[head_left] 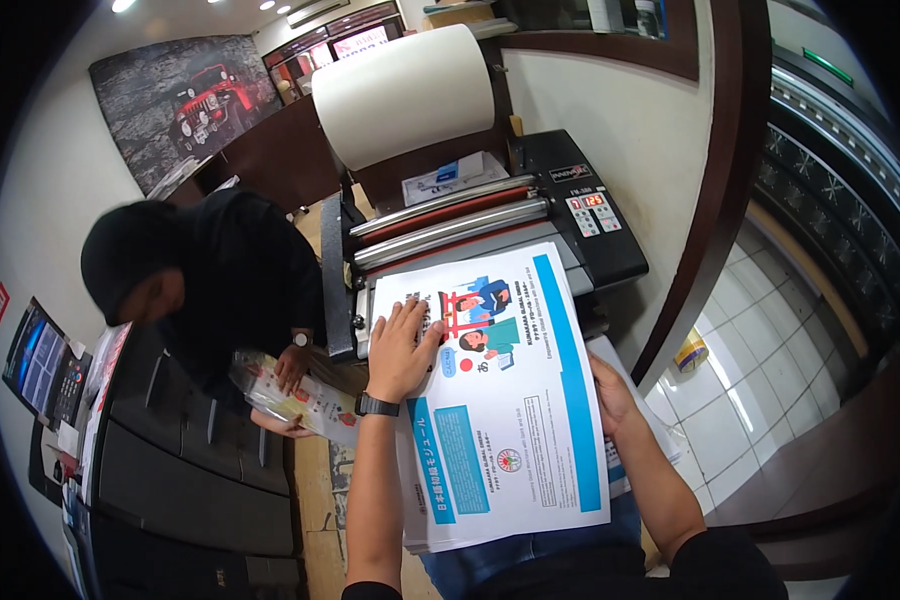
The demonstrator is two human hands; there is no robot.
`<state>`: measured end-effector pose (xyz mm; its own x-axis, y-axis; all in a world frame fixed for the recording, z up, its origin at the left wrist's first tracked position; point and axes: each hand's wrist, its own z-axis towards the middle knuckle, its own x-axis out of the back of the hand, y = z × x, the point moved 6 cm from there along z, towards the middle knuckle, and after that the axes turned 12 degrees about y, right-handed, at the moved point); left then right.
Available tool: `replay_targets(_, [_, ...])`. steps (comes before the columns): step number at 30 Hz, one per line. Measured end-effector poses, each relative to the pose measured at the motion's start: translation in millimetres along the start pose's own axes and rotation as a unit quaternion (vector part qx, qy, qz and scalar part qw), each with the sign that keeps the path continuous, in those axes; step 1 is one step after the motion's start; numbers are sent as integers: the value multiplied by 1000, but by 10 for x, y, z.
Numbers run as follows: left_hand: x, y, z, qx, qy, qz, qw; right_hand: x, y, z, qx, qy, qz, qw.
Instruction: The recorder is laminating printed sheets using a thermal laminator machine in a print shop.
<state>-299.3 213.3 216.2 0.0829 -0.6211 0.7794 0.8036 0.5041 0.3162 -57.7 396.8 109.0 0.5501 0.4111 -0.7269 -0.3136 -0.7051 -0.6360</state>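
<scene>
A thick stack of printed sheets (500,430) lies before me, its top page white with blue bands and coloured cartoon figures. Flat on the upper left of that page rests my left hand (407,350), fingers spread; a dark watch is on the wrist. At the stack's right edge, my right hand (615,398) grips the side, with some fingers hidden beneath or behind the paper. The far end of the stack reaches up to the front of a roller laminating machine (600,262). More paper (660,430) shows below and to the right of the stack.
A large white roll (405,95) is mounted above the machine's metal rollers (450,235). To my left, a person in dark clothes (235,260) bends over a clear-wrapped printed packet (305,400). A dark-framed partition (715,200) stands at right, beside a tiled floor (770,350).
</scene>
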Motion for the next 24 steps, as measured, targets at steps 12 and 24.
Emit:
replay_targets(12, [-139,-236,132,23,-31,40,998,438,-665,-1353,259,144,-298,908])
replay_targets(24, [-201,-222,222,32,22,89,995,2080,-663,-2879,246,490,-124,827])
